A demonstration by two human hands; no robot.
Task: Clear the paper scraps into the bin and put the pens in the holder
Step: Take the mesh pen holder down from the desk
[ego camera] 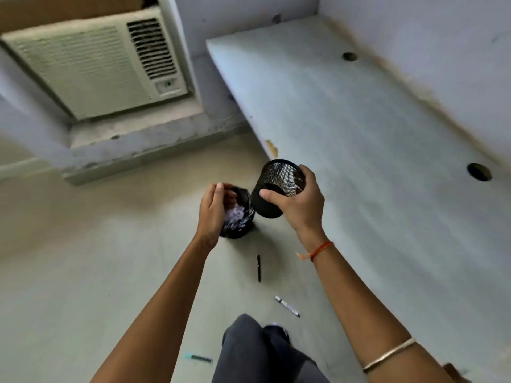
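Over the bin (244, 228), I can't tell what my curled left hand (214, 211) holds; right hand (300, 207) grips the tilted holder (282, 175) at 2 o'clock; black pen (258, 268) at 6 o'clock risks getting stepped on.

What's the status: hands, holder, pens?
Right hand grips mesh holder, tilted. Left hand over bin, scraps inside. On floor: black pen, white marker, teal-capped pen.

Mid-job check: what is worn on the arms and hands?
No sleeves or gloves. An orange-red thread band circles the wrist of the right hand; a thin gold-coloured bangle sits higher on that forearm. The left hand and arm wear nothing.
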